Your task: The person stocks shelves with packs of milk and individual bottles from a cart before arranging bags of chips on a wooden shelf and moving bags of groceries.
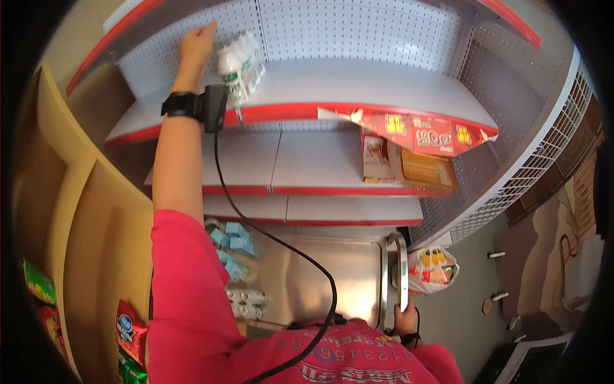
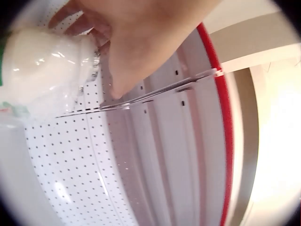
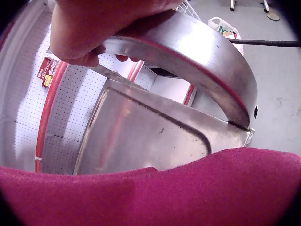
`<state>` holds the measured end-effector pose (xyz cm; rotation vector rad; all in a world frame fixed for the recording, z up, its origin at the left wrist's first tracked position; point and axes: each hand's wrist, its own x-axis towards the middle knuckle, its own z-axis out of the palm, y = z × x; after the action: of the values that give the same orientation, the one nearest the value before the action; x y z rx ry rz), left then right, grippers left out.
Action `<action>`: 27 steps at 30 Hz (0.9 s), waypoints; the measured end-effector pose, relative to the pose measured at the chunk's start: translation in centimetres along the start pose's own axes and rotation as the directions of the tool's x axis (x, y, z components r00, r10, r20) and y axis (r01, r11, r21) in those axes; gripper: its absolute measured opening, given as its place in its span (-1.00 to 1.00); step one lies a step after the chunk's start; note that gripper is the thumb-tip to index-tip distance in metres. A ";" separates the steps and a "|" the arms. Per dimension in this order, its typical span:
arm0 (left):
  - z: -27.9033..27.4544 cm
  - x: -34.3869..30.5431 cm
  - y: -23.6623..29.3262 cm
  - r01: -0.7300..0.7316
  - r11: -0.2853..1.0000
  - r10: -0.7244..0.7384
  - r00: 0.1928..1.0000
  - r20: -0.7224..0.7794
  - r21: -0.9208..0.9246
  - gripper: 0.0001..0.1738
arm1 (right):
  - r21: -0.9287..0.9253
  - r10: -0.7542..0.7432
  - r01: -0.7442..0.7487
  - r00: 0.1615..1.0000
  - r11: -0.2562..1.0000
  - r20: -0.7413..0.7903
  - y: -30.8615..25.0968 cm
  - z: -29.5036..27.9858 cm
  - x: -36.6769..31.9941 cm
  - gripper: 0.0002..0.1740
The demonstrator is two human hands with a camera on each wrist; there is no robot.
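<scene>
A plastic-wrapped pack of white bottles (image 1: 242, 64) stands on the upper shelf (image 1: 358, 83), tilted slightly in the head view. Just left of it is my left hand (image 1: 197, 50), raised with thumb and fingers apart. In the left wrist view the fingers of that hand (image 2: 136, 33) are loosely bent beside the wrapped bottles (image 2: 42, 70), and no grip shows around them. Low on the right, my right hand (image 1: 405, 320) grips the metal handle (image 1: 401, 269) of a steel cart (image 1: 339, 269); its fingers wrap the bar in the right wrist view.
On the cart's left side lie light-blue boxes (image 1: 240, 240) and wrapped cans (image 1: 246, 301). A torn red carton (image 1: 428, 131) overhangs the shelf edge above an amber tray (image 1: 427, 169). A white bag (image 1: 435, 269) stands on the floor. Snack bags (image 1: 130, 329) sit at left.
</scene>
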<state>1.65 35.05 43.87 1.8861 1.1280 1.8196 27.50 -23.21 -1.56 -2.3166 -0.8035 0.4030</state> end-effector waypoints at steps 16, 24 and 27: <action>-23.3 -38.7 -8.1 0.385 0.622 -0.389 0.908 -0.158 0.682 -0.79 | 0.004 -0.079 0.079 0.996 0.997 -0.030 1.6 1.3 0.4 -0.66; -27.9 -49.3 -10.6 0.045 0.580 -0.422 0.870 0.253 0.813 -0.87 | -0.009 -0.001 0.001 1.000 1.000 0.031 0.9 1.4 0.2 -0.65; -28.8 -51.7 -10.6 0.042 0.578 -0.417 0.874 0.251 0.815 -0.87 | -0.096 -0.186 0.177 0.978 0.980 -0.091 5.8 3.1 1.5 -0.64</action>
<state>-23.58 -2.69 4.46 2.2251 2.1043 0.6695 29.76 -24.30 -7.82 -2.2985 -0.9910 0.1741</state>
